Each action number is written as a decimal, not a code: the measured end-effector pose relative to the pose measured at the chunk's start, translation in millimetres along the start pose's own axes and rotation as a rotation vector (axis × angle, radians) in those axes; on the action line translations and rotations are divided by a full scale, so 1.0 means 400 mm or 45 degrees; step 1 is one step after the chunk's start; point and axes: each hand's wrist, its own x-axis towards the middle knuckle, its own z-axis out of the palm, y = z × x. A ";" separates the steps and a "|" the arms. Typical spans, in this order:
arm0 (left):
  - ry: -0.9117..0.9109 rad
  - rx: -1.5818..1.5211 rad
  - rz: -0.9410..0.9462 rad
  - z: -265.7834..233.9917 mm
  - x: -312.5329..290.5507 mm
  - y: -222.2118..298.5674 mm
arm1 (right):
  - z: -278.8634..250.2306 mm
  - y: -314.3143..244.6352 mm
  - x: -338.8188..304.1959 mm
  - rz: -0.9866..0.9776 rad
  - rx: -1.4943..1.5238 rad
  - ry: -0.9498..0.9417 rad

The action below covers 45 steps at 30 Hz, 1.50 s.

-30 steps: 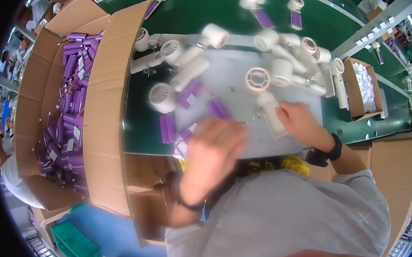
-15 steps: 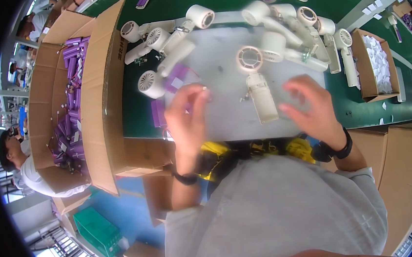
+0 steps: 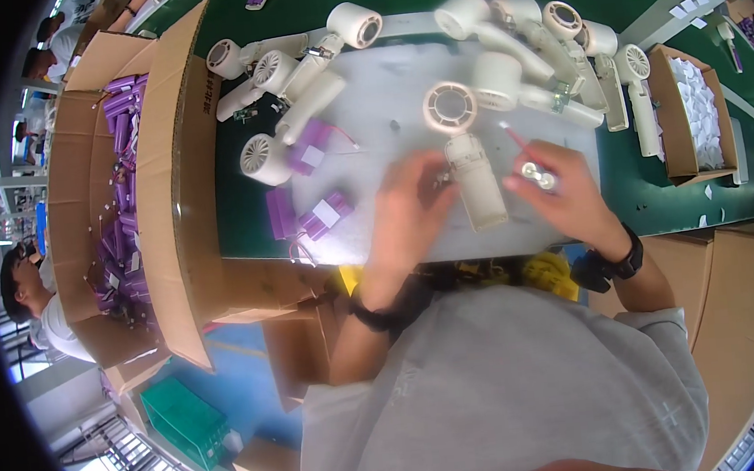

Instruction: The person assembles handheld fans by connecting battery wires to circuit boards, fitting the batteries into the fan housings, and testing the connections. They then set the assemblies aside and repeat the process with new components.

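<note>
A cream handheld fan (image 3: 470,169) lies on the white work mat (image 3: 383,100), its round head pointing away from me. My left hand (image 3: 407,215) rests against the left side of the fan's handle and touches it. My right hand (image 3: 562,192) is to the right of the handle and pinches a small silver part (image 3: 536,174) with a red wire. Purple battery packs (image 3: 322,218) lie on the mat left of my left hand.
Several more cream fans (image 3: 290,64) ring the mat's far edge. A large cardboard box (image 3: 136,194) of purple packs stands at left. A small box of white parts (image 3: 689,114) sits at right. Another person (image 3: 28,293) is at far left. A green crate (image 3: 182,418) is below.
Both hands have come closer together around the fan's handle. My right hand now holds the small silver part. The view has shifted so the mat sits higher.
</note>
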 end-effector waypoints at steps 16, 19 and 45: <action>-0.287 -0.415 -0.138 -0.020 -0.036 -0.020 | 0.114 0.014 0.056 -0.509 -0.180 0.080; -0.055 -0.266 0.086 0.001 -0.045 -0.036 | 0.120 0.014 0.050 -0.556 -0.199 0.075; -0.273 -1.142 -0.564 -0.006 -0.034 -0.047 | 0.032 -0.042 0.054 -0.290 -0.077 -0.250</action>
